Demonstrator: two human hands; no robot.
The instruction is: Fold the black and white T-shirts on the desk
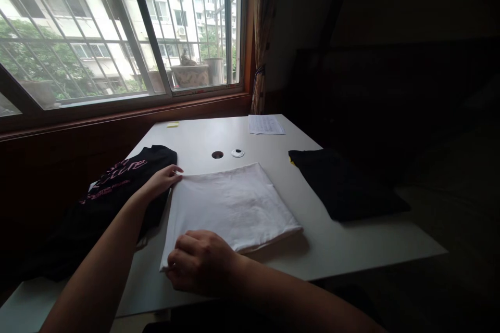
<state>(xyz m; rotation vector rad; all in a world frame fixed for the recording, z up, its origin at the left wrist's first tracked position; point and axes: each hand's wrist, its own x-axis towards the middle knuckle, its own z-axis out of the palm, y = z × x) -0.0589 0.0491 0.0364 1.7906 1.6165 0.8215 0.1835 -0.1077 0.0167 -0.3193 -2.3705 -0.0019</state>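
Observation:
A folded white garment (230, 203), soft and slightly creased, lies as a rough rectangle on the white table (371, 242). My left hand (166, 179) is at its far left corner, fingertips pinching the edge. At the near left corner, my right hand (199, 260) is closed with its fingers curled round the cloth, partly hiding that corner. Left of the white garment, partly beneath my left forearm, is a black T-shirt (156, 158) with pink lettering, draped over the table's left edge.
A dark folded garment (344, 187) with a yellow bit at its corner lies on the right. Behind the white garment are a round cable hole (217, 155) and its white cover (237, 153). Papers (266, 124) and a yellow note (172, 124) lie at the far edge, below a barred window (117, 31).

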